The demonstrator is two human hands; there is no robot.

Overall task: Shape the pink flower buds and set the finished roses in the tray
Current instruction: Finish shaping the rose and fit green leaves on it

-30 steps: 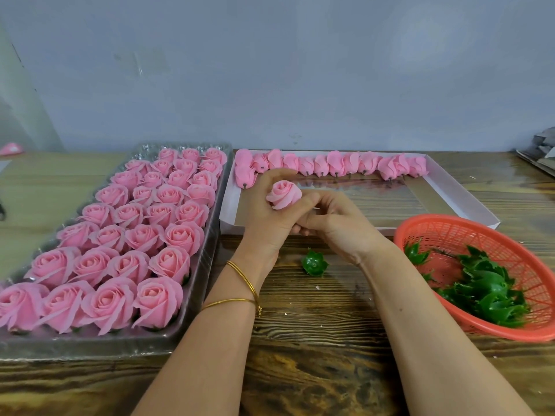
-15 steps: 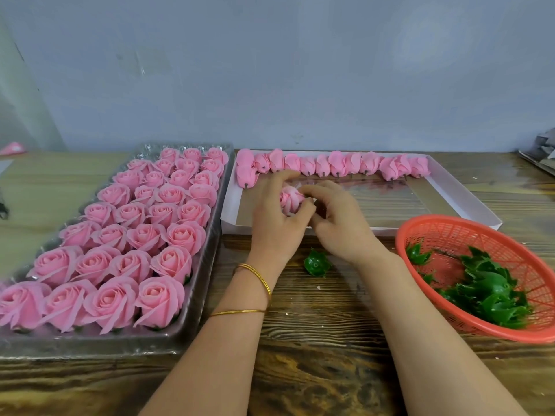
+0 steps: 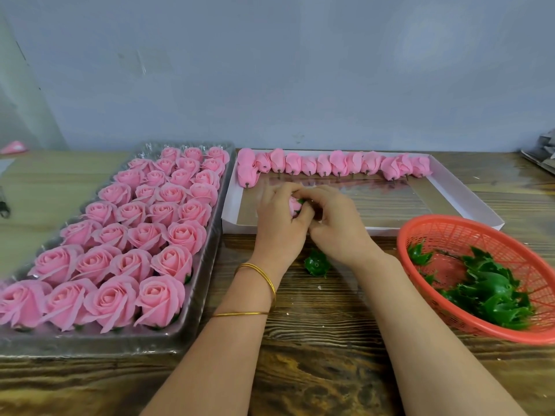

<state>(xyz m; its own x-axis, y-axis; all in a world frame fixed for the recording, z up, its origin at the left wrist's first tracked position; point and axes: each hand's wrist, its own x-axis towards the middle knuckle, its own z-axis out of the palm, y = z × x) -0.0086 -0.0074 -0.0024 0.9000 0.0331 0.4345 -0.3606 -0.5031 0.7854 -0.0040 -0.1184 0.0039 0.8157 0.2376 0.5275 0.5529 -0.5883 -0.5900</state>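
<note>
Between both hands [image 3: 309, 217] — pink bud [image 3: 293, 204], mostly hidden

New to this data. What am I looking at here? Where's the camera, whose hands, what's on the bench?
There is no robot: a person works with bare hands, and the single wide-angle camera sits on their head, looking forward and down.

The left hand, with two gold bangles on that wrist, and the right hand together pinch one pink bud; a bit of green shows at it.

On the wooden table:
- left, a clear plastic tray filled with finished pink roses
- far middle, a shallow white box with a row of unshaped buds along its back edge
- right, an orange mesh basket of green leaf cups
- one loose green cup below the hands
</note>
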